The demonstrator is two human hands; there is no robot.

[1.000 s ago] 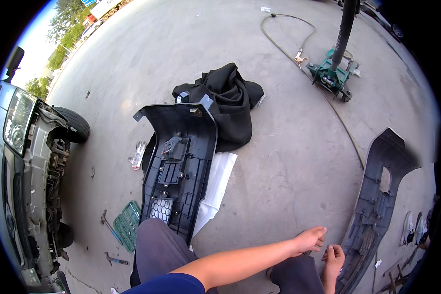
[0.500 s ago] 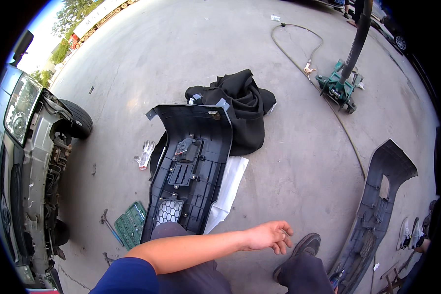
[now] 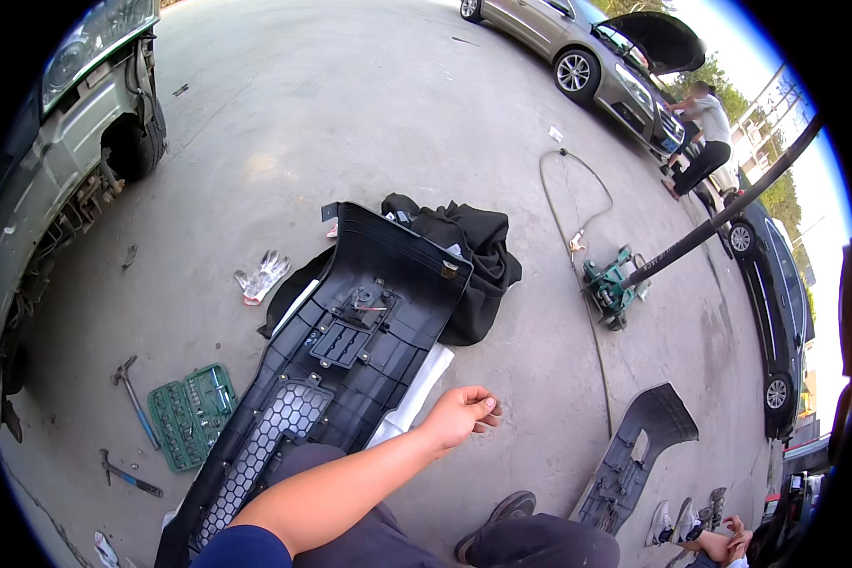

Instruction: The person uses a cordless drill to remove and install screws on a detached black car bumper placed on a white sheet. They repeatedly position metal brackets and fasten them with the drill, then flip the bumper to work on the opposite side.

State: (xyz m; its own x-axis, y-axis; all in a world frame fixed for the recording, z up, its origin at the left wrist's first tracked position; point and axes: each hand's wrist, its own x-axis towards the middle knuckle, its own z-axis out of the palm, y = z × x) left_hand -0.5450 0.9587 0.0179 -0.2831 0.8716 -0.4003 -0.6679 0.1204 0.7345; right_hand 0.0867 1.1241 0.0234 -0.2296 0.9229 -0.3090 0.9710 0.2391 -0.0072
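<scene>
My left hand (image 3: 459, 417) reaches out from a blue sleeve over my legs, its fingers loosely curled and apart, with nothing seen in them. It hangs just right of a white sheet (image 3: 415, 396). Partly on that sheet lies a large black plastic car bumper (image 3: 402, 327), inner side up, with a honeycomb grille (image 3: 289, 421) and clips. Behind the bumper, a crumpled black cloth (image 3: 464, 232) is heaped. My right hand is out of view.
Left: green socket set (image 3: 194, 417), hammers (image 3: 137, 402) (image 3: 133, 476), gloves (image 3: 262, 276), car with its front stripped (image 3: 85, 142). Right: green floor jack (image 3: 612, 287), hose (image 3: 596, 350), second bumper (image 3: 639, 454), another person's hands (image 3: 734, 541). Beyond, a person leans at a car (image 3: 625, 95) with raised hood.
The view has swung right and up, bringing in more parked cars and another person's hands. In the picture, my left hand sits further left and higher, its fingers more curled.
</scene>
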